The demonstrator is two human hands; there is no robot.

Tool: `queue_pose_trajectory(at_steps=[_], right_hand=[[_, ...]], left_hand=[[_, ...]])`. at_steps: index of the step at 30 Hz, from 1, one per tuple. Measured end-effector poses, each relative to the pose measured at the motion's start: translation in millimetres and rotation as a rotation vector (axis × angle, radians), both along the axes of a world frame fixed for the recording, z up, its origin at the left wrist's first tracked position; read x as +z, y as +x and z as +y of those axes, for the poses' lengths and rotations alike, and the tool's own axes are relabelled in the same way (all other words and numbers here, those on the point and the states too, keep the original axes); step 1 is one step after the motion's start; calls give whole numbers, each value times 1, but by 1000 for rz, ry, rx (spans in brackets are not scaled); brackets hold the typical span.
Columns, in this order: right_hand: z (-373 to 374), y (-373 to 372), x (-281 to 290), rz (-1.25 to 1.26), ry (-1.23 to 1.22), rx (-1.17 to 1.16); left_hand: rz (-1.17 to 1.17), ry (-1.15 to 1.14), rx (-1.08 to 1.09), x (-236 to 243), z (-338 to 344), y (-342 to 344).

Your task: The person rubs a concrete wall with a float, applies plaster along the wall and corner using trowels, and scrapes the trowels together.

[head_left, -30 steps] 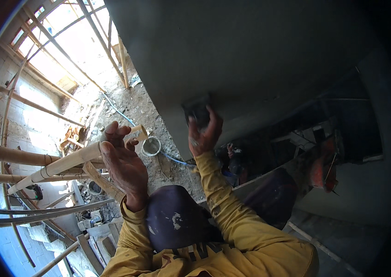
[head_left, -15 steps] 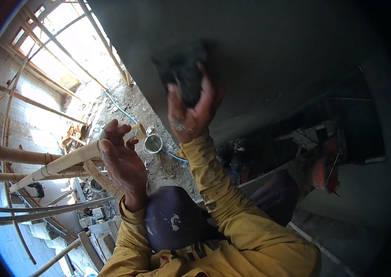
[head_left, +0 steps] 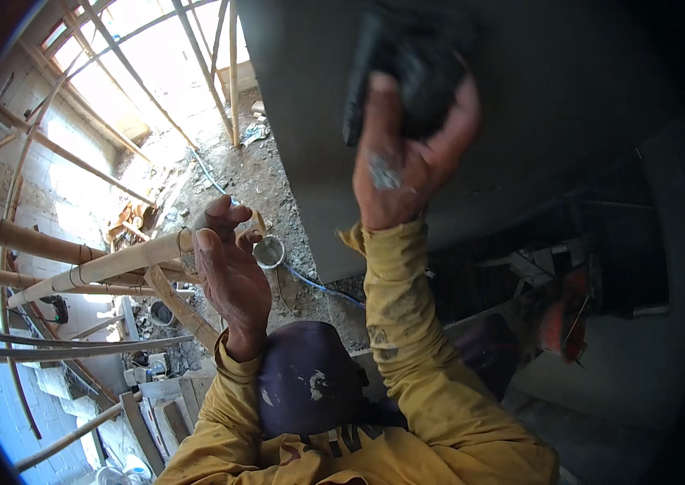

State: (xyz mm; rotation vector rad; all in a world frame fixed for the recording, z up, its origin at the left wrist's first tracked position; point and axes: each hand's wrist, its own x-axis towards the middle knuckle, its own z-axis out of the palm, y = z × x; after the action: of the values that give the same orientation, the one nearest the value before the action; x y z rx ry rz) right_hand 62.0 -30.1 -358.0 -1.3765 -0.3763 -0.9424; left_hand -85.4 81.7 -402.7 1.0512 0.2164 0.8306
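My right hand (head_left: pixel 411 174), stained with grey on its back, grips a dark plastering float (head_left: pixel 415 77). The float is blurred and lies against a smooth grey wall (head_left: pixel 302 105); thumb and fingers clasp its raised part from both sides. My left hand (head_left: pixel 233 275) is raised at the left with nothing in it, its fingers loosely bent and apart. Its thumb is right by the end of a bamboo pole (head_left: pixel 108 271); I cannot tell whether they touch. Both sleeves are yellow and smeared with dirt.
Bamboo scaffold poles (head_left: pixel 27 234) cross the left side. Far below, a round bucket (head_left: pixel 269 252) with grey contents stands on the rough ground beside a blue hose (head_left: pixel 322 284). At the right is an orange-red container (head_left: pixel 565 315). My dark-clad knee (head_left: pixel 310 368) is bent in front.
My right hand has carried the float up and to the right along the wall. My left hand keeps nearly the same place by the pole, and the view has shifted slightly.
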Motion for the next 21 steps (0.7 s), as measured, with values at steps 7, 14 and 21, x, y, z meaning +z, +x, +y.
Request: queue_pose_trajectory(at_steps=[7,14,21], right_hand=[[15,-37,-118,23,-293,-150],[-8,-52,-112,220,22,69],[40,-26,-96,58,-99,-36]], left_hand=[[31,11,20,-1,3,3],[-34,-72,3,2,-1,-5],[-46,-27,21,3,4,-4]])
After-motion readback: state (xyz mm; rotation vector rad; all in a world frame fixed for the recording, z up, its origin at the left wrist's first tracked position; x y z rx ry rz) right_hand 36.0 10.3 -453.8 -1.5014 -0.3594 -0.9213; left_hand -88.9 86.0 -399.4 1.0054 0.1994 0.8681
